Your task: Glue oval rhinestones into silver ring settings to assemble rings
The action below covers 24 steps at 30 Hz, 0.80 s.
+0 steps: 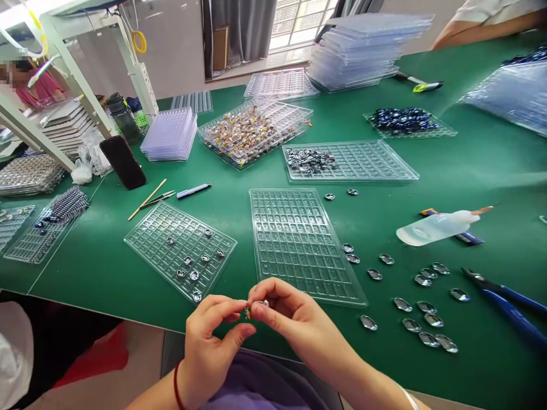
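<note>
Both hands meet at the table's front edge, around a small part [248,312] with yellow and metallic bits. My right hand [284,310] pinches a small silvery piece [265,303] between thumb and fingers. My left hand [217,336], a red band at its wrist, has its thumb and index finger near the small part; the thumb is apart from the fingers. Behind the hands lies a clear compartment tray [294,245]. To its left, another clear tray [158,245] holds several oval metal pieces [205,258]. More oval pieces [426,307] lie loose on the right.
A glue bottle [440,228] and blue-handled pliers [508,302] lie at the right. Farther back are trays of small parts [243,134], a tray with dark pieces [310,160] and stacked clear trays [359,51]. A phone [123,162], tweezers [158,199] and a pen [194,191] are left.
</note>
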Motion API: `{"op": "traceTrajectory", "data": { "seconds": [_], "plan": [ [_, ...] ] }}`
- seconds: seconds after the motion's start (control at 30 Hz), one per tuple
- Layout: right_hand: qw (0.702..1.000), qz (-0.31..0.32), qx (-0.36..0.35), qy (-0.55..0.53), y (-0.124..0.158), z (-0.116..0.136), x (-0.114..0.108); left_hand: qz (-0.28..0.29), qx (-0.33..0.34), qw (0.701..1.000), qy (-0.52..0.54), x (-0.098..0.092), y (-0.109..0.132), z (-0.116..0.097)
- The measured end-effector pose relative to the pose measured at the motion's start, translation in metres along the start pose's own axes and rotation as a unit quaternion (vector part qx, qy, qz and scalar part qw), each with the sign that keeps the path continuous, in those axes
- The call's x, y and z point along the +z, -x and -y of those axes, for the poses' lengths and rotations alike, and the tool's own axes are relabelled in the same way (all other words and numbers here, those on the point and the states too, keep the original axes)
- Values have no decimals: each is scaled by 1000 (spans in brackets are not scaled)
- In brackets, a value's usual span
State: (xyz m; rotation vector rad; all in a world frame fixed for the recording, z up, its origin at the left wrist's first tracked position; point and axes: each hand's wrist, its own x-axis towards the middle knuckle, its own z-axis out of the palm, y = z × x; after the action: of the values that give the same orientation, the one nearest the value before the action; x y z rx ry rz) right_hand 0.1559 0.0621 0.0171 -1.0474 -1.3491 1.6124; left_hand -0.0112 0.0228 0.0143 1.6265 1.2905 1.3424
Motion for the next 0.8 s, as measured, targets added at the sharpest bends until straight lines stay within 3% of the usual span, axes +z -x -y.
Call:
{"op": "traceTrajectory", "data": {
  "seconds": [0.1, 0.17, 0.23, 0.33, 0.43, 0.63, 0.8],
  "plan": [
    [999, -6, 6, -34, 5, -4, 6, 2, 24, 1000, -6, -3, 0, -2],
    [999, 5, -28, -25, 9, -5, 6, 9, -5, 1000, 18, -4, 1, -3],
    [991, 30, -122, 42, 13, -5, 4, 14, -86, 994, 73, -4, 2, -5],
    [945, 61, -262, 185, 19, -8, 3, 16, -240, 953, 187, -2, 3, -6],
    [916, 48, -311, 251, 22, -13, 4, -5, -321, 912, 257, 1, 5, -7],
    [910, -9, -331, 250, 23, -19, 12, -48, -333, 901, 275, 3, 5, -7],
    [914, -31, -325, 242, 22, -21, 15, -26, -336, 910, 243, 4, 10, -7]
  ]
}}
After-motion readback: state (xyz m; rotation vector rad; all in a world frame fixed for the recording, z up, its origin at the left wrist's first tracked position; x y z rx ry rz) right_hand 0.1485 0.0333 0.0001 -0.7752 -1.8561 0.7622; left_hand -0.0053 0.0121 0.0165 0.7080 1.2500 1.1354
